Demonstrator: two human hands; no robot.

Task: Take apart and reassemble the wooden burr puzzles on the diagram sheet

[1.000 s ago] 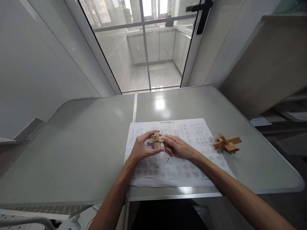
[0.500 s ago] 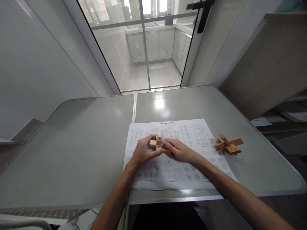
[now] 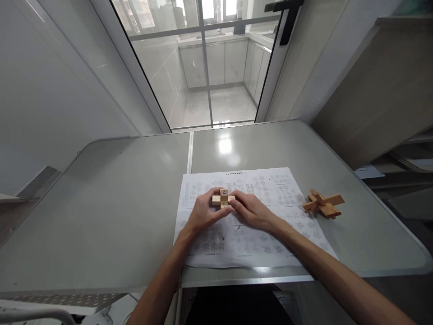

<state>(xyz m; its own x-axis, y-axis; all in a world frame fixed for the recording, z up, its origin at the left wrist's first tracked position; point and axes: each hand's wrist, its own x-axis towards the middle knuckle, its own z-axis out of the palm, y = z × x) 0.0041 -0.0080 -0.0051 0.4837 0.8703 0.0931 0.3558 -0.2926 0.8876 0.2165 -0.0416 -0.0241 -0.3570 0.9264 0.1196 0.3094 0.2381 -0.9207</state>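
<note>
A pale wooden burr puzzle, cross-shaped with dark marks on its block ends, is held between my two hands over the printed sheet. My left hand curves around its left side, with fingers at the back edge and the thumb at the front. On the right, my right hand pinches the block end there between thumb and fingers. Parts of the puzzle's sides and its underside are hidden by my fingers.
A second, darker orange-brown wooden puzzle with crossed pieces sits at the sheet's right edge. The grey table has a metal seam left of the sheet. Beyond its far edge stands a glass door with a black handle.
My right fingers have shifted slightly, so the right block end of the puzzle now shows. The puzzle's upper faces are turned a little more into view. My left hand keeps its hold.
</note>
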